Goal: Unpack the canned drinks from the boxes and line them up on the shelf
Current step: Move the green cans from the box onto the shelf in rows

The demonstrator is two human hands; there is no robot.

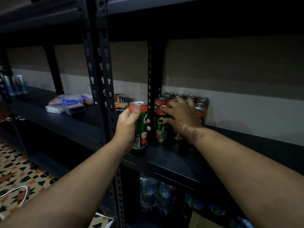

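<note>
My left hand (130, 122) grips a tall green and red can (141, 127), upright, its base at the front of the dark shelf (172, 158). To its right stands a cluster of several like cans (199, 104) near the back wall. My right hand (179, 116) reaches over the cluster's front cans, its fingers curled round the foremost can (160, 129) near its red top band. Part of the cluster is hidden behind this hand.
A black slotted upright post (105, 76) stands just left of the held can. Small boxes and packets (69, 102) lie on the shelf to the left. Plastic water bottles (156, 193) fill the shelf below. A patterned tile floor (14, 170) and a white cable (16, 191) lie at lower left.
</note>
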